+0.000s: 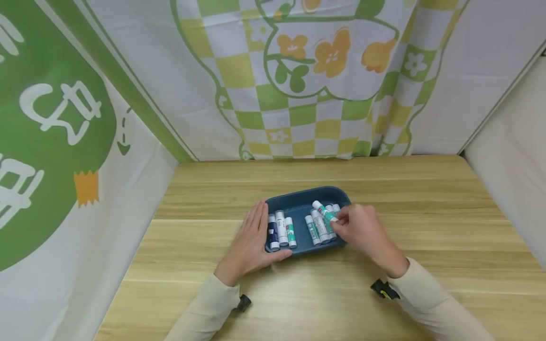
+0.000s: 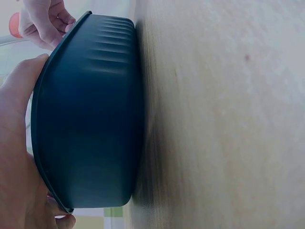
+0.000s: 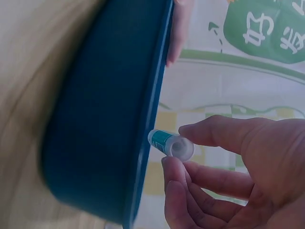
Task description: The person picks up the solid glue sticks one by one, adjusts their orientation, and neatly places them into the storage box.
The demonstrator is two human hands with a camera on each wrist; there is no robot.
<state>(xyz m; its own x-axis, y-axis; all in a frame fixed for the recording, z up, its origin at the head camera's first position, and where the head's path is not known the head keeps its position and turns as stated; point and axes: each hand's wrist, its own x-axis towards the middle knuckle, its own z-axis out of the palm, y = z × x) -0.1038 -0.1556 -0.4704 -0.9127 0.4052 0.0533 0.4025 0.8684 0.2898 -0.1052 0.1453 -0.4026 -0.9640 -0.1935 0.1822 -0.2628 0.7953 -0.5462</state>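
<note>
A dark blue plastic bin (image 1: 305, 195) holds glue sticks in two groups. At its left end lie a navy glue stick (image 1: 273, 233), a white one (image 1: 281, 228) and a small green-and-white one (image 1: 290, 232). Several more, among them a green-and-white glue stick (image 1: 313, 230), lie toward the right end. My left hand (image 1: 249, 241) rests against the bin's left end, fingers straight along the side and thumb along the front rim. Between thumb and fingertips, my right hand (image 1: 362, 232) pinches the end of a green-and-white glue stick (image 3: 162, 140), tilted over the right group.
The bin stands on a wood-grain table (image 1: 298, 298). A patterned curtain (image 1: 307, 123) hangs behind the table's far edge, and a printed green-and-white sheet (image 1: 55, 118) covers the left side. Each wrist wears a black strap buckle, such as the right buckle (image 1: 385, 289).
</note>
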